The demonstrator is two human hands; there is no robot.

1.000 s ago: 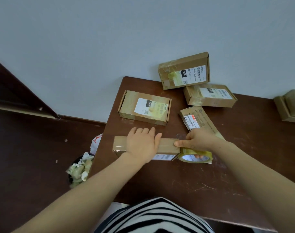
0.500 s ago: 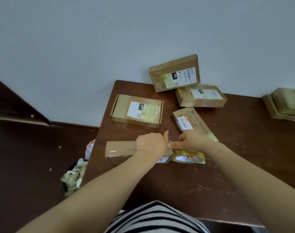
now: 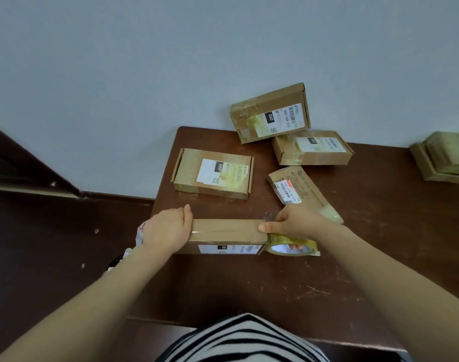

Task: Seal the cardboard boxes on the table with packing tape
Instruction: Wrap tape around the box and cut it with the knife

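A long flat cardboard box (image 3: 227, 231) lies near the left edge of the brown table (image 3: 275, 283). A clear strip of tape runs along its top. My left hand (image 3: 167, 228) wraps over the box's left end, fingers curled down the far side. My right hand (image 3: 296, 222) grips a roll of clear yellowish packing tape (image 3: 291, 248) at the box's right end, with its thumb pressing on the box's top right corner.
Several other taped boxes lie behind: one with a white label (image 3: 212, 173), one leaning on the wall (image 3: 271, 113), one flat beside it (image 3: 312, 147), a slim one (image 3: 301, 192), and more at the far right (image 3: 442, 158). A bin (image 3: 126, 254) sits below the table's left edge.
My left hand slid from the box's right half to its left end, smoothing the tape. The right hand stayed at the right end with the roll.
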